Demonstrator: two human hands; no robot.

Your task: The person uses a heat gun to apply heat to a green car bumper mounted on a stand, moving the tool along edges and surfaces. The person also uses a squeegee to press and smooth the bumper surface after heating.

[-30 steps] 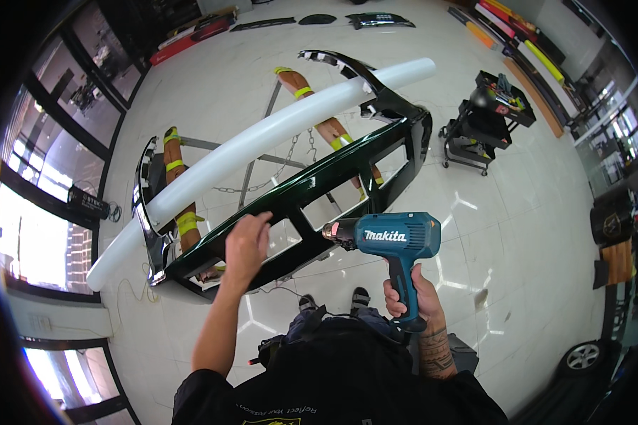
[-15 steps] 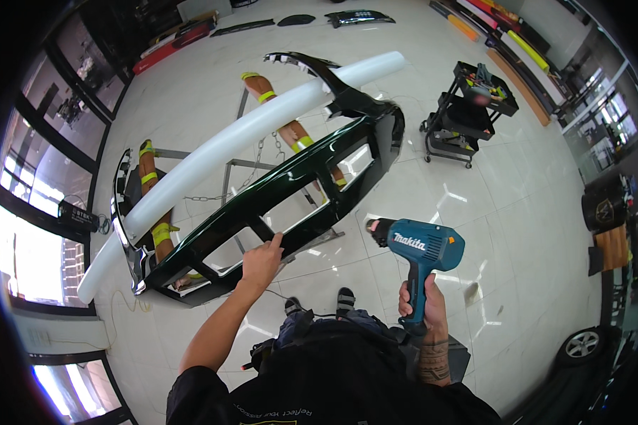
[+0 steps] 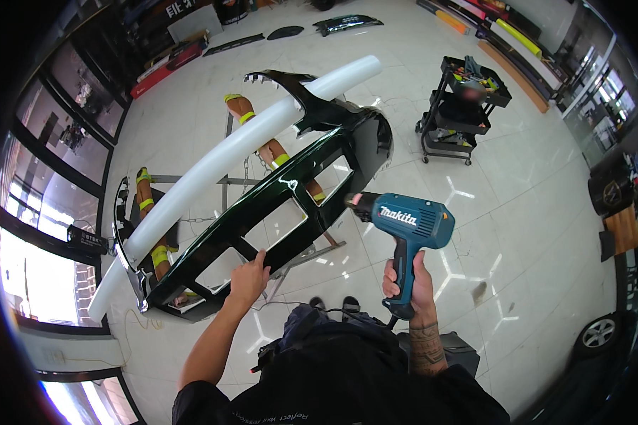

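A dark green, glossy car bumper cover (image 3: 198,253) lies slanted across a metal stand, its rectangular openings facing me. My left hand (image 3: 248,280) rests at its near edge, index finger stretched onto the lower bar beside a divider and the other fingers curled. Nothing shows in that hand. A teal heat gun (image 3: 415,219) is in my right hand (image 3: 412,283), the fingers wrapped round its handle. Its dark nozzle points left, close to the bumper's right part in the picture; whether it touches cannot be told. The cord passes down behind my right wrist.
A long white roll (image 3: 213,166) lies across the stand behind the bumper. Padded brown arms with yellow tape (image 3: 241,113) and a chain (image 3: 198,219) belong to the stand. A black tool cart (image 3: 464,110) stands at the far right. Dark trim parts (image 3: 347,25) lie on the tiled floor.
The view has shifted, so the bumper sits lower and slightly left. My right hand has carried the heat gun's nozzle farther away from me along the bumper. My left finger stays near the same divider.
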